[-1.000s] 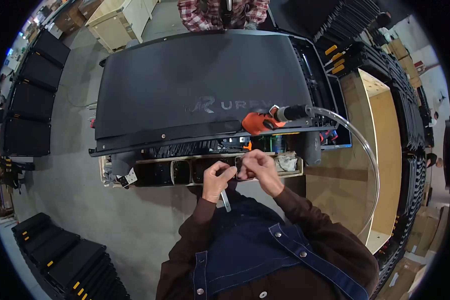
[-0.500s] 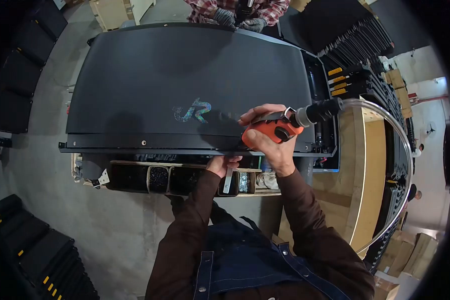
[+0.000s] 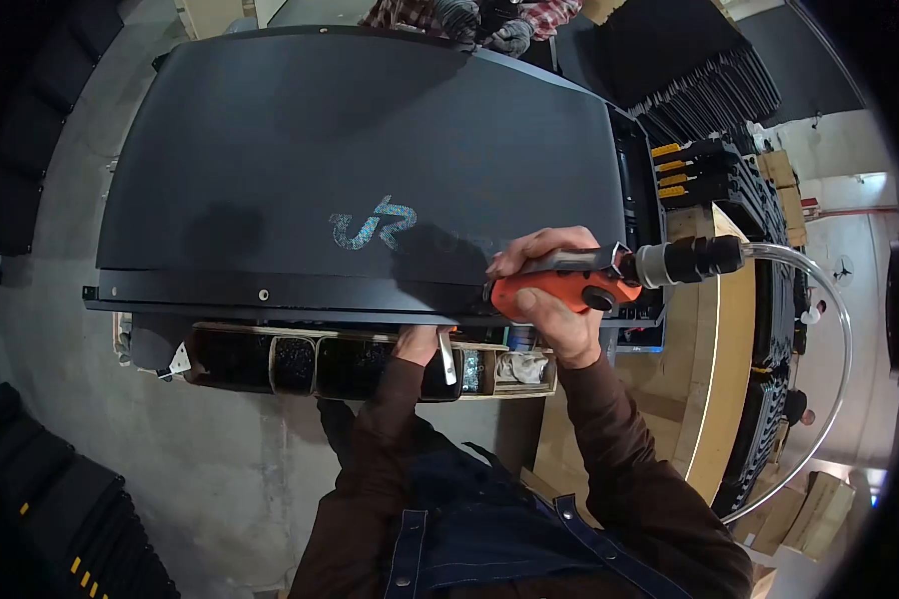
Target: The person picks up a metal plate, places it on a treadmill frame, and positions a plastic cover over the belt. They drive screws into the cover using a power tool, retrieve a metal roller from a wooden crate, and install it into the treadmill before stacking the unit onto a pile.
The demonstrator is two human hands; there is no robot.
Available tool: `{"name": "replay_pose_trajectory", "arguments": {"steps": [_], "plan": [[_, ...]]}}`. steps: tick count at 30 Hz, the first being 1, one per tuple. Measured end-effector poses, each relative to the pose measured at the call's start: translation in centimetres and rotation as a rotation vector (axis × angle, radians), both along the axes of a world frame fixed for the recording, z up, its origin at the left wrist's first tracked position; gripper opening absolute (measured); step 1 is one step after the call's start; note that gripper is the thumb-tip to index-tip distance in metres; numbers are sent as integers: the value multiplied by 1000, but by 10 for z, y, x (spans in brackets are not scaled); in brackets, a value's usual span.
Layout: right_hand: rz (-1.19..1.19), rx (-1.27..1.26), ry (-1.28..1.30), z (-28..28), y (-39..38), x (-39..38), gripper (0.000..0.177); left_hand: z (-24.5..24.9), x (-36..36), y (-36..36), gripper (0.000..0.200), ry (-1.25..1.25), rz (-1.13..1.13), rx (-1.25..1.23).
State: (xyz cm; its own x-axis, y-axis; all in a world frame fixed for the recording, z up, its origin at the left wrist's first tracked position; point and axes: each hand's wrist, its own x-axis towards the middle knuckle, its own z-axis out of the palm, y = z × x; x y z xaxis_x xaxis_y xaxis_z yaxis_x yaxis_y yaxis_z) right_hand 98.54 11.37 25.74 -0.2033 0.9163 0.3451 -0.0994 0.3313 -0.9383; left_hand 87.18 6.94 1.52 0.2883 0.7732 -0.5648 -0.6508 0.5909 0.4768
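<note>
Our right hand (image 3: 569, 327) clamps the orange tool (image 3: 561, 292) at the near edge of the black deck (image 3: 260, 150): likely stiff, hefty, best gripped round its body. Our left hand (image 3: 419, 343), fingers hidden, we cannot tell.

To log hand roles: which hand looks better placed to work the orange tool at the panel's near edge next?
Probably the right hand: it grips the orange tool at the near edge of the dark panel. The left hand is partly hidden under that edge, with a flat metal strip beside it.
</note>
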Motion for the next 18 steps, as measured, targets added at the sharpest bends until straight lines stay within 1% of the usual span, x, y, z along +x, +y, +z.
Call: {"name": "replay_pose_trajectory", "arguments": {"steps": [2,3,4,5,9,11,13,15,18], "plan": [[-5,19,26,1,1,-1,38,-3,3,4,34,-37,54,5],[60,52,4,0,2,2,35,-4,3,1,32,-35,54,52],[62,48,0,0,1,3,35,-9,4,-2,31,-32,52,96],[54,48,-1,1,0,2,35,-14,9,-1,26,-45,89,-14],[31,27,42,1,2,-2,33,-22,14,-9,25,-140,120,62],[33,32,13,1,0,-2,33,-32,14,-11,36,-114,53,63],[40,31,-9,0,0,-2,32,-24,13,-14,36,-98,70,93],[76,99,-52,-3,3,0,32,-21,14,-13,38,-78,81,128],[61,45,-10,-2,3,0,34,-19,16,-10,40,-140,99,56]]}}
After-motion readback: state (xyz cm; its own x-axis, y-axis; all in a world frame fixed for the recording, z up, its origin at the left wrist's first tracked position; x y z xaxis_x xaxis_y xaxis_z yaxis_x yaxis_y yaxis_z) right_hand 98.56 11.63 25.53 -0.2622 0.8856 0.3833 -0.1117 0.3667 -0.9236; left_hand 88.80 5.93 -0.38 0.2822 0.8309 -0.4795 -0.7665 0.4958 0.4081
